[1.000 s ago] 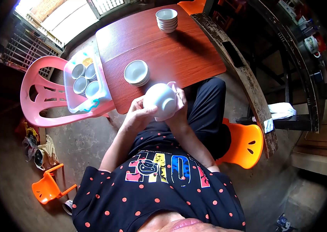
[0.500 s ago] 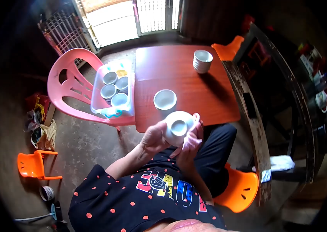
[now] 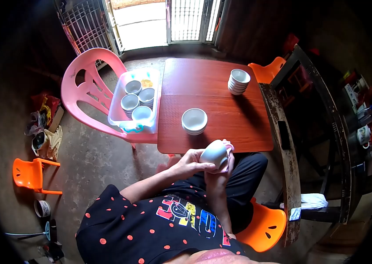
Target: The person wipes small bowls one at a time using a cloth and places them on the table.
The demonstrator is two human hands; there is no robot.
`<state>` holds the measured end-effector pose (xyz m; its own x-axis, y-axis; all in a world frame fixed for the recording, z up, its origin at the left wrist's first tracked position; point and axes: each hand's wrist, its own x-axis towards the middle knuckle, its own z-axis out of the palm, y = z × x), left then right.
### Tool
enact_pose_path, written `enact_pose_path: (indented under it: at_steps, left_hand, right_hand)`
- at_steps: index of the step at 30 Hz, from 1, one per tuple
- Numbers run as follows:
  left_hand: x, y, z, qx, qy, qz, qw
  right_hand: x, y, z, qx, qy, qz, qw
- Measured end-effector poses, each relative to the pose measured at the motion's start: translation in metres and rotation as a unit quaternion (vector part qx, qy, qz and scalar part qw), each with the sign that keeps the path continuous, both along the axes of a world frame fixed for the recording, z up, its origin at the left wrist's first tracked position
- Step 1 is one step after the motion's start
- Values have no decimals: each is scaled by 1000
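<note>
Over my lap, just off the table's near edge, my left hand (image 3: 191,163) grips a white bowl (image 3: 213,155), thumb along its lower side. The bowl is tilted on its side, with its outside towards me. My right hand (image 3: 218,176) is closed round a pink cloth (image 3: 224,165) and presses it to the bowl's right side and rim; its fingers are partly hidden. Nearest on the table stands a short stack of white bowls (image 3: 194,119). Further back at the right is a taller stack of white bowls (image 3: 238,82).
The reddish-brown table (image 3: 214,99) is in front of me. On its left, a clear plastic bin (image 3: 114,103) with stacked bowls rests on a pink chair (image 3: 72,94). A worn wooden bench (image 3: 288,169) runs along the right. Orange chairs (image 3: 263,224) stand around.
The bowl has turned from base-up to lying on its side in my hands. The cloth has shifted round to the rim. The view has tilted slightly, so the table sits a little lower.
</note>
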<state>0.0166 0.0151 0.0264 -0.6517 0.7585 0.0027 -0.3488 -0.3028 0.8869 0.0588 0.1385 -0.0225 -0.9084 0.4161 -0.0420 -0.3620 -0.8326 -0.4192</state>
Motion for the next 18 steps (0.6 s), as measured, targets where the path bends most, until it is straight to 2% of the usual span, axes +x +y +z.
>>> enact_pose_path:
  at_steps: [1,2,3,4,5,6,7,8,9,11,12,13,14,15,16,17,18]
  left_hand:
    - [1,2,-1,-2,-5,7,1000]
    - [-1,2,-1,-17,45,1,999]
    - [-2,1,-3,-34,92,-4,995]
    - [0,3,-1,-13,99,1,995]
    - [0,4,1,7,105,8,994]
    - [-5,1,-7,4,132,12,991]
    - [-5,5,-7,45,132,82,987]
    - [-10,1,-15,-22,221,85,971]
    - [-10,-2,-21,-56,284,72,954]
    - [-10,-8,-23,-114,410,52,903]
    - [-5,-12,-12,-131,387,27,912]
    - [2,-15,10,-148,364,3,920]
    - [3,-17,7,-153,327,-30,932]
    - [5,-15,7,-77,253,-30,964]
    - [4,-15,7,-48,190,-40,980]
    - [2,-16,5,-20,124,-48,991]
    - [-4,-18,4,-2,144,-78,987]
  right_hand:
    - [-2,9,10,62,-67,13,996]
    - [0,17,25,175,-59,28,982]
    - [3,21,41,284,-53,44,956]
    - [-1,21,55,440,-60,10,896]
    - [10,21,60,449,-74,55,889]
    - [14,15,66,566,-44,15,823]
    - [17,6,72,671,-12,-23,741]
    - [20,-2,77,762,21,-59,645]
    - [15,-7,80,844,48,-104,523]
    - [1,-6,73,804,17,-175,568]
    - [-6,11,55,701,-23,-35,712]
    - [-13,28,38,551,-88,64,827]
    - [-19,43,31,469,-61,166,865]
    - [-23,52,29,378,-33,263,887]
    - [-20,47,39,447,-113,221,860]
    - [-15,38,45,500,-11,140,855]
    - [-11,27,69,696,8,58,716]
